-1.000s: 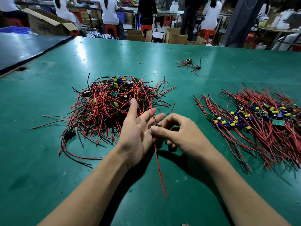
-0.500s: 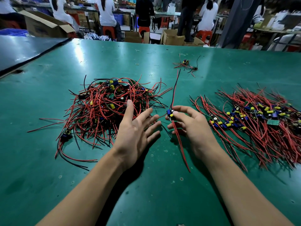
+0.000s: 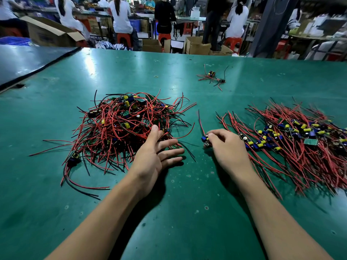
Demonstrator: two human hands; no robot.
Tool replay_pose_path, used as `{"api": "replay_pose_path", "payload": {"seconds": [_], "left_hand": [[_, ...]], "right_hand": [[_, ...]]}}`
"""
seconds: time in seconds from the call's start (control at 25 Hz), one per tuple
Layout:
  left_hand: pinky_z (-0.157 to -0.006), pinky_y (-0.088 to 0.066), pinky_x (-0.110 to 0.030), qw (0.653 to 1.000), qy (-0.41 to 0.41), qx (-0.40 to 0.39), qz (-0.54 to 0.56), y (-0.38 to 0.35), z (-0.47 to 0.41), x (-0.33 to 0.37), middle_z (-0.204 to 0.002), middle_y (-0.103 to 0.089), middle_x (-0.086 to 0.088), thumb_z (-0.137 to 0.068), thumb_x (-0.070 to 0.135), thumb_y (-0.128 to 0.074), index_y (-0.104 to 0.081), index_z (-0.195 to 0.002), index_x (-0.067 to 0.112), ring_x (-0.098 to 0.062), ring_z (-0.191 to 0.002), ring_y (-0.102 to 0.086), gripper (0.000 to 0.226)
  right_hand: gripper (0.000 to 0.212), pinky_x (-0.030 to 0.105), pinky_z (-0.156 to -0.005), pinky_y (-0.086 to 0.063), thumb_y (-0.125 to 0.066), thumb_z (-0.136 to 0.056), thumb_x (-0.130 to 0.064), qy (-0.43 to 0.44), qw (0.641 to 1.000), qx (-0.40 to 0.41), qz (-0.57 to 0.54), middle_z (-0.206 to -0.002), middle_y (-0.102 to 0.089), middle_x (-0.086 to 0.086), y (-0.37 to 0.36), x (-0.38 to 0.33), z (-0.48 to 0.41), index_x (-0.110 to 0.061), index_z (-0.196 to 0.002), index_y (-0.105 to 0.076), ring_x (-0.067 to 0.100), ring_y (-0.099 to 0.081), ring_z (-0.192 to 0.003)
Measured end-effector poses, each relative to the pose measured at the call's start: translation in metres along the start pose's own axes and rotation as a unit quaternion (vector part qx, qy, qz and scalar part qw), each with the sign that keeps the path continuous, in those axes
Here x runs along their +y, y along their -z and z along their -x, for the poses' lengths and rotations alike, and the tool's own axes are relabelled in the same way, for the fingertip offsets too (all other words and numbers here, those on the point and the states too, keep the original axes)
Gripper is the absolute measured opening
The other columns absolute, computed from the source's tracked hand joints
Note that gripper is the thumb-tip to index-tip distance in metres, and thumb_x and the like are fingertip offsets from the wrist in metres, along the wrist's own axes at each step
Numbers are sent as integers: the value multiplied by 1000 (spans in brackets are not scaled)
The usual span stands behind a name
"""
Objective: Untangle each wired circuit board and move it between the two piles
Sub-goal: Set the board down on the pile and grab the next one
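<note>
Now apart, the hands work separately. The left hand (image 3: 155, 156), which shared the grip a second ago, lies released, fingers straight and spread, its thumb at the near edge of the tangled pile (image 3: 122, 124) just ahead of it. The right hand (image 3: 227, 149) pinches the small circuit board (image 3: 205, 139) between thumb and fingertips, low over the green surface (image 3: 187, 212) in the gap between the two hands. Half a second ago a long red lead trailed back past that hand; now only a thin red wire (image 3: 201, 122) curves away ahead of the fingers. The sorted pile (image 3: 300, 156) fans out just right of the right hand, its red leads combed roughly parallel and studded with yellow and blue cylindrical parts. The tangled pile is a domed knot of glossy red and black wire. The surface is smooth, shiny and speckled with scuffs.
</note>
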State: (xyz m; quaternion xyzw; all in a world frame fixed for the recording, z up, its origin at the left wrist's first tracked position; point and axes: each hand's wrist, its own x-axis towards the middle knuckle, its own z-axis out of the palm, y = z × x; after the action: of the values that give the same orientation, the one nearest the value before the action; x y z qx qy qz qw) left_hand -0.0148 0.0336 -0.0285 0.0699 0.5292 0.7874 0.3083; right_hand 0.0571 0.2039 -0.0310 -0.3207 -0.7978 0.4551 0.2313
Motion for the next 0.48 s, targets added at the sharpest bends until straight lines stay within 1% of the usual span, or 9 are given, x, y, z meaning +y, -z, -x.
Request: {"api": "replay_pose_path", "payload": {"seconds": [0.04, 0.08, 0.16, 0.2, 0.24, 0.28, 0.36, 0.4, 0.48], "left_hand": [[-83, -59, -42, 1000, -2, 8, -3, 0, 0, 0, -121, -64, -18, -100, 50, -34, -26, -150, 11, -35, -98, -70, 64], [-79, -60, -42, 1000, -2, 14, -5, 0, 0, -1, -117, -65, -20, -102, 47, -35, -28, -149, 10, -36, -95, -71, 61], [-72, -61, -40, 1000, 0, 19, -3, 0, 0, -1, -113, -66, -24, -103, 43, -34, -32, -145, 9, -37, -86, -71, 55], [-70, -61, -40, 1000, 1, 20, -3, 0, 0, 0, -110, -66, -25, -103, 42, -34, -35, -142, 10, -36, -80, -71, 50], [-67, -61, -38, 1000, -1, 21, -9, -1, 1, 0, -106, -66, -25, -104, 41, -34, -39, -136, 12, -34, -75, -71, 43], [-63, -61, -37, 1000, -2, 23, -18, -2, 2, 0, -101, -66, -24, -104, 40, -34, -44, -125, 13, -32, -70, -71, 36], [-56, -59, -34, 999, -9, 33, -35, -5, 5, 0, -92, -66, -21, -104, 38, -36, -53, -103, 11, -29, -61, -67, 32], [-53, -57, -33, 998, -16, 36, -39, -7, 6, 0, -88, -65, -19, -104, 36, -37, -54, -100, 14, -28, -57, -65, 28], [-46, -52, -30, 996, -39, 49, -68, -7, 7, 0, -82, -66, -16, -104, 30, -42, -54, -107, 16, -26, -50, -61, 19]], "right_hand": [[14, 26, -67, -43, -58, -96, -27, 16, 996, 18, 83, -77, -68, -9, 1, 3, 0, -22, -87, -68, 17, -63, -77], [16, 28, -70, -43, -57, -96, -31, 22, 989, 28, 145, -78, -68, -6, 2, 5, 2, -24, -87, -69, 22, -62, -80], [23, 35, -77, -48, -55, -96, -35, 24, 969, 51, 239, -89, -70, 2, 3, 10, 4, -23, -94, -74, 28, -57, -79], [24, 37, -83, -48, -55, -96, -35, 33, 961, 65, 268, -96, -70, 5, 4, 11, 3, -22, -97, -75, 28, -55, -80], [23, 39, -87, -47, -56, -97, -34, 54, 958, 77, 272, -102, -67, 6, 5, 11, 3, -21, -101, -76, 28, -56, -83], [22, 38, -90, -46, -58, -97, -30, 87, 961, 84, 249, -106, -66, 7, 5, 11, 2, -18, -104, -75, 28, -58, -89], [18, 31, -89, -45, -63, -95, -23, 165, 969, 78, 169, -103, -68, 7, -1, 7, 4, -12, -103, -76, 23, -62, -93], [16, 27, -88, -46, -65, -94, -21, 190, 970, 58, 140, -100, -70, 5, -6, 5, 7, -12, -100, -77, 18, -63, -91], [15, 24, -88, -47, -67, -93, -22, 194, 974, 3, 117, -99, -73, 2, -19, 4, 12, -14, -101, -78, 13, -64, -90]]}}
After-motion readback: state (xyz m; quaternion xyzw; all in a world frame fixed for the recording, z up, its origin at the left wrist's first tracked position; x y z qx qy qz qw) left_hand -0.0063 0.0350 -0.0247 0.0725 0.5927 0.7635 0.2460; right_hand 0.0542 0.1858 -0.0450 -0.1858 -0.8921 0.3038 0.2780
